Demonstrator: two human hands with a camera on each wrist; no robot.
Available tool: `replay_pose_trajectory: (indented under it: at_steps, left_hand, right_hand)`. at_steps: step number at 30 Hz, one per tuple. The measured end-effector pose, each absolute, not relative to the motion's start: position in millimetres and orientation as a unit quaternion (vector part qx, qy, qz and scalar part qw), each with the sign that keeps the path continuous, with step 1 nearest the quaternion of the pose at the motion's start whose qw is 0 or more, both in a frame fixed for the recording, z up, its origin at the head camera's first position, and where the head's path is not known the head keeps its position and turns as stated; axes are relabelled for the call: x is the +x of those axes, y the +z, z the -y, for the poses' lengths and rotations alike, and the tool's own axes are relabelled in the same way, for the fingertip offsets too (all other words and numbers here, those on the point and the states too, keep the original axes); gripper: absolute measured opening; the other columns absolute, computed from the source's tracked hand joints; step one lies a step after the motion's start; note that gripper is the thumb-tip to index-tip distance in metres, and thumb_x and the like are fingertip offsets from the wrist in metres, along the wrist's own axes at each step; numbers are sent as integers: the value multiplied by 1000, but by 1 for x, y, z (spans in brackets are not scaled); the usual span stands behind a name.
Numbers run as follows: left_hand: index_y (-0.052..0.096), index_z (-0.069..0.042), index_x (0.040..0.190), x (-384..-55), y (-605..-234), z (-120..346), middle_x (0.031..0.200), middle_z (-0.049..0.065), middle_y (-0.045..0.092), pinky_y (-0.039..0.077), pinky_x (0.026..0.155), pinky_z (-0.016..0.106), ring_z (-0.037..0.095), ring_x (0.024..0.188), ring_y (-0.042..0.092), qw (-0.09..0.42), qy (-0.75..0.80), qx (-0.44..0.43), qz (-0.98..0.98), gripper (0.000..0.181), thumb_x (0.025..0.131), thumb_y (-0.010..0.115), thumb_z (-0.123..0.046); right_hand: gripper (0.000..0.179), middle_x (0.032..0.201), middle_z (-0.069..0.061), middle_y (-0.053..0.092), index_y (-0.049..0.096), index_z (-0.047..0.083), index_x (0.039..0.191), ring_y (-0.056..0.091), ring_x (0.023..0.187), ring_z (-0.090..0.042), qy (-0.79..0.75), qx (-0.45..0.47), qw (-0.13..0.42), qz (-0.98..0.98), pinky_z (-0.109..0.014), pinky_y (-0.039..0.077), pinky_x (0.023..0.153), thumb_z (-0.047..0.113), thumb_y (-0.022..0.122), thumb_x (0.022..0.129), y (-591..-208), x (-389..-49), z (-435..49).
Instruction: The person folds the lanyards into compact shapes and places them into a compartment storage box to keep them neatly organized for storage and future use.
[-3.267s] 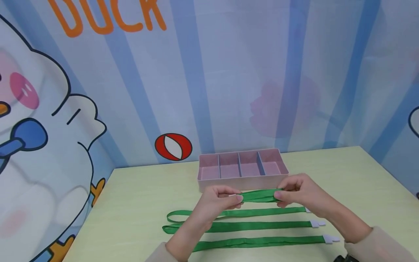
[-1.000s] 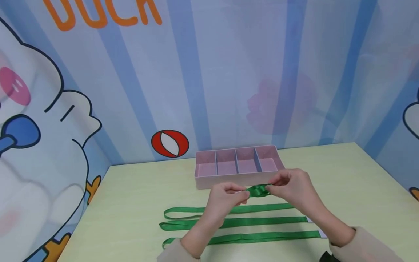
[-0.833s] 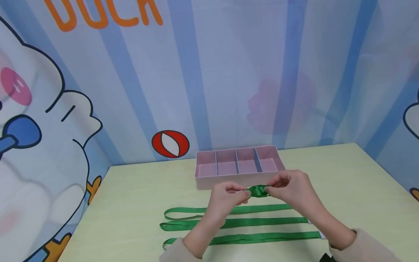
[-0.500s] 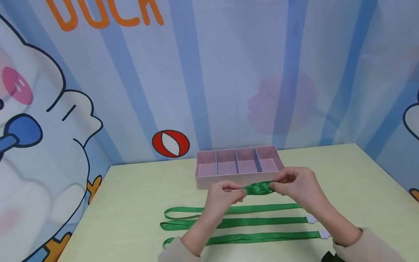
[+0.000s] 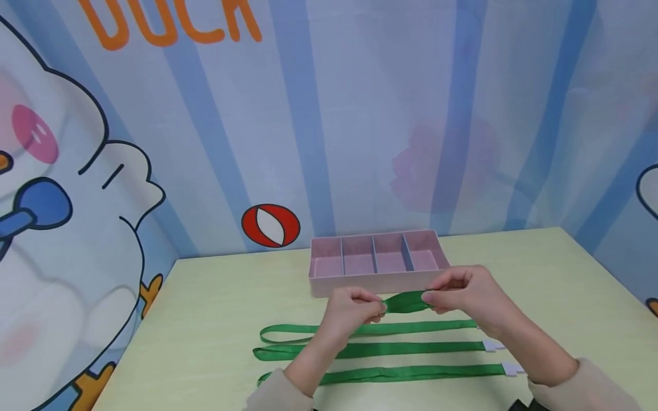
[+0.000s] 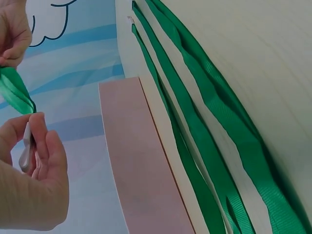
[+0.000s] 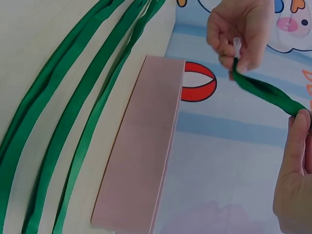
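A folded green lanyard (image 5: 407, 302) is held up in front of the box, stretched between both hands. My left hand (image 5: 345, 319) pinches its left end between thumb and fingers. A white plastic clip (image 6: 27, 146) pokes out among those fingers in the left wrist view. My right hand (image 5: 473, 297) pinches the other end, and in the right wrist view the band (image 7: 270, 92) sags a little and twists between the hands. Below, three more green lanyards lie lengthwise on the table: a far one (image 5: 421, 327), a middle one (image 5: 411, 347) and a near one (image 5: 411, 374).
A pink box (image 5: 377, 283) with several compartments stands at the back of the table (image 5: 205, 319), just behind the hands. White clips (image 5: 511, 369) end the lying lanyards on the right. A printed cloth backdrop (image 5: 360, 114) rises behind the table.
The held lanyard went from a flat, longer band to a short bunched one, then lengthened and smoothed again as the hands drew slightly apart. Both hands keep their pinch; the lying lanyards stay put.
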State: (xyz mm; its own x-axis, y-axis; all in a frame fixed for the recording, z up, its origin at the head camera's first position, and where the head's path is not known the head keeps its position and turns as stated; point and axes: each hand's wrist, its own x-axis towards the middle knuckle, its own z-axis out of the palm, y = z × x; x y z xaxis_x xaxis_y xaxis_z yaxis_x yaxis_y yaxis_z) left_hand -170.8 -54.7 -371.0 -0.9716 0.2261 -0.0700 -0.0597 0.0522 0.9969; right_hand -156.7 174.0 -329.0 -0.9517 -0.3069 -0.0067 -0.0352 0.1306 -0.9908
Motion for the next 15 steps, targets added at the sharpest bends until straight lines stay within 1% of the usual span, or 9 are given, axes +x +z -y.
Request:
replay_pose_trajectory:
  at_steps: [4,7,8,9,12,13,15]
  left_hand:
    - [71,1,82,-171,-373,50,72,6,68,54,63,28,15,62,64,100,673,65,-730,8,78,70,-6]
    - [71,0,81,-170,-374,49,69,6,67,53,63,28,15,62,64,89,663,66,-740,7,77,71,-6]
    - [71,0,81,-170,-374,49,69,6,67,53,63,28,15,62,64,85,662,65,-742,7,76,71,-6]
    - [71,0,81,-170,-374,49,68,5,67,53,64,29,15,61,63,82,659,63,-745,7,76,71,-6]
    - [70,-1,80,-169,-374,50,66,5,66,52,64,29,15,61,63,73,655,62,-749,7,75,72,-5]
    - [70,0,80,-169,-374,50,66,6,66,52,64,29,15,61,63,73,657,62,-748,7,75,72,-5]
    - [70,-1,80,-168,-374,50,66,5,66,52,64,28,15,61,63,71,657,63,-748,7,75,72,-5]
  right_hand:
    - [12,76,3,67,72,20,83,64,70,-16,-656,-142,124,-731,-35,56,72,9,68,85,-327,-155,-170]
    - [7,76,3,67,72,17,84,64,70,-17,-648,-125,116,-742,-35,56,71,10,68,85,-325,-154,-170]
    - [3,76,2,67,72,13,85,64,69,-18,-640,-114,106,-753,-35,56,70,12,69,84,-325,-155,-170]
    - [4,76,0,67,71,10,86,64,68,-19,-629,-103,92,-765,-35,56,69,13,70,83,-325,-155,-171]
    - [16,75,-5,67,69,0,88,63,66,-21,-578,-75,47,-811,-34,55,63,14,73,81,-326,-155,-171]
    - [17,75,-6,67,69,-1,87,62,65,-21,-557,-73,29,-827,-34,54,61,13,74,80,-328,-155,-170]
    - [13,74,-6,66,70,0,85,61,64,-20,-507,-79,-13,-858,-31,53,58,11,74,79,-331,-155,-167]
